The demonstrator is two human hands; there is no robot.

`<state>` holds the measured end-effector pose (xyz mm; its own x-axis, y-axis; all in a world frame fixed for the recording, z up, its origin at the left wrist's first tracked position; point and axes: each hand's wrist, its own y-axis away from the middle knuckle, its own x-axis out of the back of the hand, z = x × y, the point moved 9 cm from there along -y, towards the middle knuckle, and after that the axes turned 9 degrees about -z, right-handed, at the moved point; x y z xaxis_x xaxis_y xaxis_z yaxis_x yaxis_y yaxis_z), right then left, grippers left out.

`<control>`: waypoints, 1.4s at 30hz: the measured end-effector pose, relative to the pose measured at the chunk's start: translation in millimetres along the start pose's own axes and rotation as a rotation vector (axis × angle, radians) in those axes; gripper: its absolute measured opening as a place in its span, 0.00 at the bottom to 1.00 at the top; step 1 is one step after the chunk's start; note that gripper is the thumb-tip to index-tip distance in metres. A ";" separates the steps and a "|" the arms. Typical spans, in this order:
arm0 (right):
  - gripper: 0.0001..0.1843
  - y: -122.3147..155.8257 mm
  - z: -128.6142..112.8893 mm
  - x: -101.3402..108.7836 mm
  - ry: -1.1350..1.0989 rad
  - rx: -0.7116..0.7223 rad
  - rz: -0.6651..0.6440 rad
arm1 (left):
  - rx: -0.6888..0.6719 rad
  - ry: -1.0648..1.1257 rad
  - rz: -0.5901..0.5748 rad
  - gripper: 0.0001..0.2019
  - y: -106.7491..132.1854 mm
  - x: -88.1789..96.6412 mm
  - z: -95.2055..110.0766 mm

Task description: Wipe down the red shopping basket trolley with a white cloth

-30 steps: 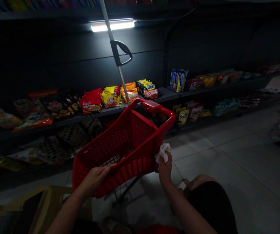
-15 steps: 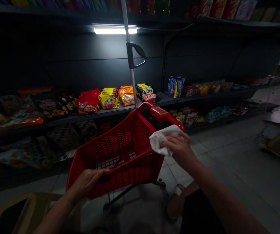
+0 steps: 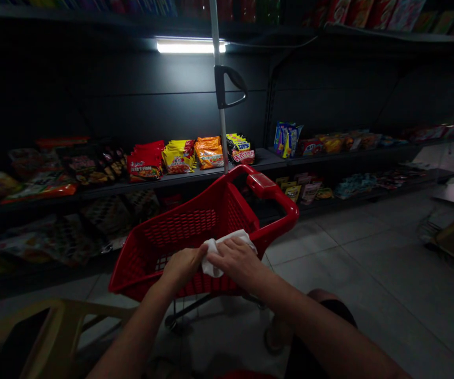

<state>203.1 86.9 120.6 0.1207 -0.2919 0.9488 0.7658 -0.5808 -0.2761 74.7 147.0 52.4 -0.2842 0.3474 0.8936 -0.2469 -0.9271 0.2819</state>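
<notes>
A crumpled white cloth [image 3: 214, 258] lies bunched over the near rim of a red plastic shopping cart [image 3: 268, 190]. My right hand [image 3: 236, 260] presses over the cloth from the right, and my left hand [image 3: 183, 266] grips its left edge. Both hands are close together above the cart's mesh basket, and they hide part of the near rim. Nothing is visible inside the basket.
A dark shelf [image 3: 195, 176] holds red [image 3: 145, 162], yellow [image 3: 178, 157] and orange [image 3: 209, 152] packets beyond the cart. The cart's metal pole [image 3: 222, 126] rises with a black handle. A yellow plastic chair [image 3: 64, 321] stands lower left, beside the tiled floor [image 3: 369, 258].
My left hand has come off the cart's rim onto the white cloth. My right hand has moved left with the cloth, from the cart's right side to above the near rim.
</notes>
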 end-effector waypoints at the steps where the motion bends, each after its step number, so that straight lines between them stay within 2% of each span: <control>1: 0.09 4.7 5.1 3.9 -0.009 0.005 0.001 | 0.015 -0.065 0.012 0.43 0.2 0.0 -1.6; 3: 0.09 21.6 29.6 16.8 -0.040 -0.025 0.001 | 0.006 -0.141 0.038 0.42 2.7 1.7 -8.0; 5: 0.12 45.7 65.6 34.2 -0.075 -0.080 0.019 | -0.005 -0.159 0.051 0.40 5.9 3.9 -16.5; 8: 0.17 84.5 119.5 61.6 -0.068 -0.162 0.111 | -0.032 -0.148 0.050 0.36 9.0 6.7 -22.7; 11: 0.16 106.0 145.9 74.2 -0.027 -0.210 0.183 | -0.127 -0.130 0.056 0.32 10.8 10.3 -16.7; 12: 0.16 106.2 144.7 73.6 -0.016 -0.212 0.190 | -0.150 -0.129 0.058 0.31 11.0 11.4 -15.1; 14: 0.15 97.1 127.9 66.5 0.014 -0.207 0.188 | -0.148 -0.145 0.057 0.30 10.6 12.6 -16.5; 17: 0.15 69.6 78.9 45.8 0.068 -0.177 0.188 | -0.087 -0.184 0.053 0.31 9.6 13.0 -24.7; 19: 0.15 53.0 45.9 32.8 0.081 -0.141 0.233 | -0.052 -0.195 0.061 0.32 10.5 13.4 -30.7; 22: 0.14 43.7 16.7 23.6 0.070 -0.037 0.323 | -0.022 -0.202 0.075 0.35 14.1 14.5 -38.4; 24: 0.15 48.1 18.4 25.6 0.045 0.016 0.355 | -0.023 -0.201 0.077 0.35 16.6 14.7 -41.4; 25: 0.15 53.1 26.6 29.9 0.023 0.006 0.381 | -0.029 -0.198 0.075 0.35 17.6 14.5 -42.1; 27: 0.17 68.9 54.5 42.3 -0.041 -0.127 0.498 | -0.045 -0.192 0.070 0.35 18.5 14.0 -41.8; 29: 0.18 88.9 81.5 43.9 -0.129 -0.330 0.628 | -0.059 -0.184 0.069 0.35 18.3 13.9 -39.8; 30: 0.18 97.4 88.5 36.2 -0.178 -0.411 0.667 | -0.067 -0.183 0.068 0.34 18.0 13.8 -38.2; 32: 0.17 106.7 85.1 3.2 -0.267 -0.488 0.666 | -0.081 -0.189 0.066 0.33 17.7 13.7 -33.9; 36: 0.15 108.4 30.0 -92.8 -0.372 -0.371 0.520 | -0.094 -0.219 0.086 0.33 19.0 15.6 -28.3; 38: 0.17 112.7 7.0 -127.6 -0.403 -0.361 0.483 | -0.097 -0.213 0.105 0.32 19.7 17.5 -28.1; 40: 0.19 114.5 -3.1 -139.0 -0.413 -0.384 0.470 | -0.096 -0.202 0.113 0.32 19.5 18.7 -29.4; 42: 0.21 110.9 0.7 -121.8 -0.361 -0.415 0.493 | -0.090 -0.199 0.113 0.32 19.0 19.3 -31.4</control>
<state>273.7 58.5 -25.4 0.6442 -0.3664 0.6714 0.2754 -0.7078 -0.6505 35.4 140.5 64.0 -0.1285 0.1992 0.9715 -0.3082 -0.9391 0.1518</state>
